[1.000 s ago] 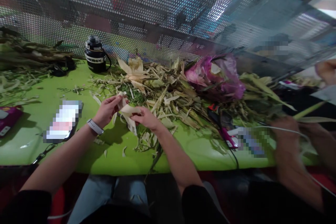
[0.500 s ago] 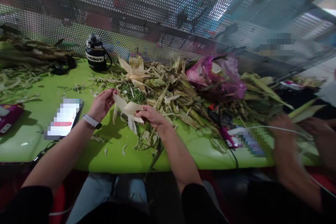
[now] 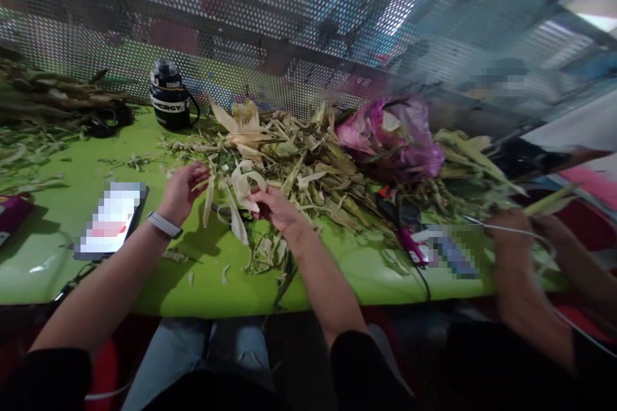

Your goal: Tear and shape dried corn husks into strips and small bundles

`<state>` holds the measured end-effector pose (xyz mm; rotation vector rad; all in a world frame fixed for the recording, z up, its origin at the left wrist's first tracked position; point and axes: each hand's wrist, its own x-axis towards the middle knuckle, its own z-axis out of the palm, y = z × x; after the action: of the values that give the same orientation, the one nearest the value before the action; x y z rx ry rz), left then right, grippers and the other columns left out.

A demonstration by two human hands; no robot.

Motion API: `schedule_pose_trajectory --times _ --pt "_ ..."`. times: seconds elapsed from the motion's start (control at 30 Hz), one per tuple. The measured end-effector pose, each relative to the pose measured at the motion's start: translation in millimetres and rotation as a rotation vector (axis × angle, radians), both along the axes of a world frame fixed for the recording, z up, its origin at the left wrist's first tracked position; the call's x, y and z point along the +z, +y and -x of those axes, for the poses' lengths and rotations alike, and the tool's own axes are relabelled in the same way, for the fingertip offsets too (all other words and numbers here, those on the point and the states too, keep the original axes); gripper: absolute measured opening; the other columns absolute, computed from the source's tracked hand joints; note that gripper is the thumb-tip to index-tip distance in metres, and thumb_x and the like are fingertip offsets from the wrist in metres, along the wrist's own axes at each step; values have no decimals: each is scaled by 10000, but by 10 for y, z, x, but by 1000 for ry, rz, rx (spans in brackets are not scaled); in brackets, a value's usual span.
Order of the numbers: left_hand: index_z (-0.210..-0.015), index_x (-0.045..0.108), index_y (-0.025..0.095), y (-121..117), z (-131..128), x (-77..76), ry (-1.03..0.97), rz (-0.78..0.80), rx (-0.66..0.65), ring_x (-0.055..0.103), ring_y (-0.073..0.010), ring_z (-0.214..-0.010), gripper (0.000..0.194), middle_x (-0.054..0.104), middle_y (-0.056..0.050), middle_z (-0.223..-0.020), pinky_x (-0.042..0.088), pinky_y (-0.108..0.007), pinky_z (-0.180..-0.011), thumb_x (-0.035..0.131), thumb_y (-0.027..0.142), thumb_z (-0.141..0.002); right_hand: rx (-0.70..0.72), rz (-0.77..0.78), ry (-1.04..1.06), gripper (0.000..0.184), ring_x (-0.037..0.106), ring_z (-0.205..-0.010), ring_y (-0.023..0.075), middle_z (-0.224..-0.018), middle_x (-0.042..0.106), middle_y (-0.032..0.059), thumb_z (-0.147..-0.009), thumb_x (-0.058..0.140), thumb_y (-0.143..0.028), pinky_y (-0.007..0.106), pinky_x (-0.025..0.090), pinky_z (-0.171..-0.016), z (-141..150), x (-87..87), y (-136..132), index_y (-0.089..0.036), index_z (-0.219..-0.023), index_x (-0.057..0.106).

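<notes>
Pale corn husk strips curl and loop around the fingers of my right hand [image 3: 272,204], which pinches a corn husk [image 3: 243,183] above the green table. One loop stands up over the fingers, and another strip dangles toward the tabletop. To the left, my left hand [image 3: 184,189] is closed at the fingertips, with a thin husk strip [image 3: 209,202] hanging from them. A white-banded watch is on that wrist. Behind both hands lies a heap of dried husks [image 3: 284,135] mixed with green shreds. Small husk scraps [image 3: 265,253] lie below my right hand.
A black jug [image 3: 168,96] stands at the back left against the perforated metal panel [image 3: 270,19]. A phone [image 3: 112,218] lies left of my forearm. A pink plastic bag [image 3: 395,138] sits in the husks. At right, a co-worker's hands [image 3: 513,234] hold a green husk near a white cable.
The husk stretched between my hands has come apart into loose, curling strips. My left fingers have moved slightly away from the piece in my right hand. The view has shifted a little.
</notes>
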<state>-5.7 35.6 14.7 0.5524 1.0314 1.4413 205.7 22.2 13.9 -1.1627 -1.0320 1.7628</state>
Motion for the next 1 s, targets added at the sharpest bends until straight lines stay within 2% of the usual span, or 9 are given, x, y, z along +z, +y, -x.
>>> schedule_pose_trajectory --times 0.07,0.13,0.23,0.33,0.47,0.57,0.67,0.73,1.0 --pt "-916 695 139 -113 -102 33 194 -64 -277 656 -156 -832 285 714 -62 -901 503 -256 -715 726 367 -746 -33 -20 -19 239 528 -423 98 -514 599 -38 -566 726 -282 198 394 -384 6 -28 11 -184 -725 577" --pt "-926 709 143 -219 -203 48 326 -123 -467 645 -165 -854 345 711 -67 -957 501 -279 -757 780 383 -689 -47 -48 -64 240 522 -407 97 -512 606 -35 -590 721 -316 207 414 -400 16 -49 8 -185 -738 584" --pt "-849 701 139 -294 -293 14 349 -182 -414 608 -117 -742 337 687 -26 -828 482 -259 -742 806 394 -656 21 -77 -152 261 543 -417 110 -546 630 -16 -624 712 -359 233 450 -436 47 -64 -19 -175 -774 606" --pt "-759 660 134 -271 -293 -48 327 -168 -364 561 -88 -650 333 629 7 -720 478 -240 -676 805 415 -654 57 -141 -222 298 560 -462 120 -620 638 -8 -656 704 -394 251 460 -465 80 -84 -40 -174 -829 603" --pt "-779 641 135 -228 -258 -69 321 -139 -456 572 -100 -659 372 619 5 -748 510 -255 -654 803 443 -649 -117 -379 -290 408 576 -639 121 -812 628 -2 -660 728 -423 243 478 -562 86 -133 -23 -191 -940 544" --pt "-755 631 130 -234 -259 -50 357 -133 -534 563 -99 -638 396 607 6 -711 514 -245 -619 805 465 -638 -181 -513 -305 467 577 -750 129 -896 615 5 -660 745 -437 243 490 -650 60 -149 0 -203 -993 515" --pt "-749 620 133 -247 -263 -38 352 -124 -598 565 -93 -629 380 605 8 -702 515 -229 -601 801 453 -653 -197 -509 -340 368 542 -676 121 -791 586 -9 -685 724 -454 234 467 -602 32 -142 21 -203 -887 546" --pt "-765 613 139 -246 -257 -39 320 -121 -582 563 -81 -621 355 604 14 -722 506 -207 -578 795 430 -674 -192 -464 -327 334 520 -620 115 -744 572 -10 -694 711 -467 233 449 -562 23 -134 34 -199 -829 564" --pt "-873 585 155 -221 -241 -75 263 -111 -531 577 -76 -586 388 629 19 -740 474 -176 -504 805 404 -673 -172 -358 -186 371 506 -592 95 -729 586 -18 -612 761 -440 220 442 -548 69 -118 36 -176 -827 611"
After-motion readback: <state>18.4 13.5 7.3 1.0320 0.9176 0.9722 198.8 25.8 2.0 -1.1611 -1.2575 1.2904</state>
